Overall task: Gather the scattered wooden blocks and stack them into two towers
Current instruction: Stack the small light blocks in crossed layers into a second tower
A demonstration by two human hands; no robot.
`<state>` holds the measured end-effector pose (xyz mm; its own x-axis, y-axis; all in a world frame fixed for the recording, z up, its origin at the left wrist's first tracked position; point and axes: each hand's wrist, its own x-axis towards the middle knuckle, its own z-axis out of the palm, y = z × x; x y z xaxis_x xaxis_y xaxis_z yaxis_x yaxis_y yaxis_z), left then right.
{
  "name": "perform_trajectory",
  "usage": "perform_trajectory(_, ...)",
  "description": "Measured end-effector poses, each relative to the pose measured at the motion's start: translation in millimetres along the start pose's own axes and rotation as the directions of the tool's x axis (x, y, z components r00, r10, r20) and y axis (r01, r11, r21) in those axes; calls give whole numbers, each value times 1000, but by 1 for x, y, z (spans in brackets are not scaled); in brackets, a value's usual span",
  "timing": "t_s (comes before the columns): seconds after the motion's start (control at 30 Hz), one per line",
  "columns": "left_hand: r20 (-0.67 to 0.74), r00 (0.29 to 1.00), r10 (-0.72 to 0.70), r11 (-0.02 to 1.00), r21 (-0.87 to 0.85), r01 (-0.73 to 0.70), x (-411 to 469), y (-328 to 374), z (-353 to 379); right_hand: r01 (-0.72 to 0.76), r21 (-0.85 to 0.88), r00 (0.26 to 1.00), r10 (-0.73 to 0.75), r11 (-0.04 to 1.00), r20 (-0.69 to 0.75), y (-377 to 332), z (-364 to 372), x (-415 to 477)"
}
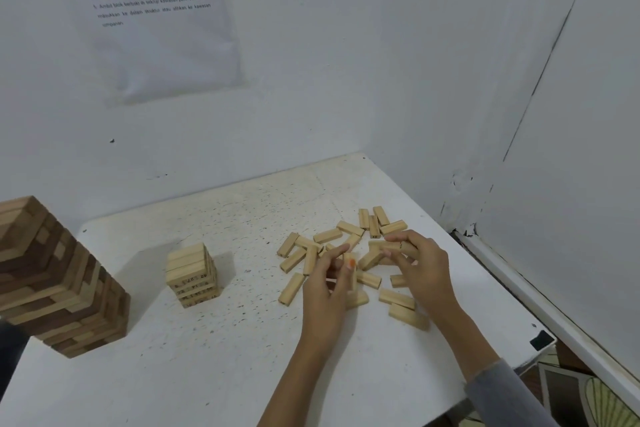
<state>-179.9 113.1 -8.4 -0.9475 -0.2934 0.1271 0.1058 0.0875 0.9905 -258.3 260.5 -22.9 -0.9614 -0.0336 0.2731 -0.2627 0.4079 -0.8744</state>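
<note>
Blocks (327, 236) lie scattered on the surface (242, 357) right of the small tower (192, 274), gathering step: left hand (323, 288) pinches one block (349, 269), right hand (422, 270) curls round another; next, carry both over and lay them flat on that tower.

We counted two towers: one big dark-and-pale wooden tower (52, 281), one small pale wooden tower (192, 270). Roughly twenty loose pale wooden blocks (291, 288), some hidden, and one printed paper sheet (156, 28).
</note>
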Motion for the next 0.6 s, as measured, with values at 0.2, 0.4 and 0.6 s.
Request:
perform_trajectory(0.2,-112,993,48,996,74,-40,-8,2,-18,75,162,997,-75,984,-8,-31,12,-16)
perform_trajectory(0.4,-218,974,58,997,64,-45,-22,4,-44,9,248,982,-56,969,183,-61,37,-41)
perform_trajectory(0.6,-161,987,-1,998,58,11,-46,-3,-73,-5,338,970,-78,941,231,-71,65,-68)
